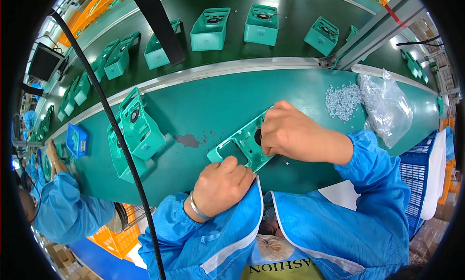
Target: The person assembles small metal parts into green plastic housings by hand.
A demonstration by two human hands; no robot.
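Observation:
A green plastic housing [249, 143] lies slanted on the bench in front of me, its open inner side up, with a rectangular opening at its left end. My left hand [220, 188] is closed on the housing's near edge, fingers curled. My right hand [293, 134] is bent over the right part of the housing, its fingertips pinched together beside a black round part [258, 136]. What those fingertips hold, if anything, is hidden. A small pale wire end shows just below the right hand.
Stacked green housings [138, 135] stand at left, near a small blue bin [76, 140]. Small translucent pieces [343, 101] lie beside a clear plastic bag [387, 110] at right. More housings [209, 30] sit on the conveyor beyond. A black cable [114, 120] hangs across; a co-worker's sleeve [68, 207] is at left.

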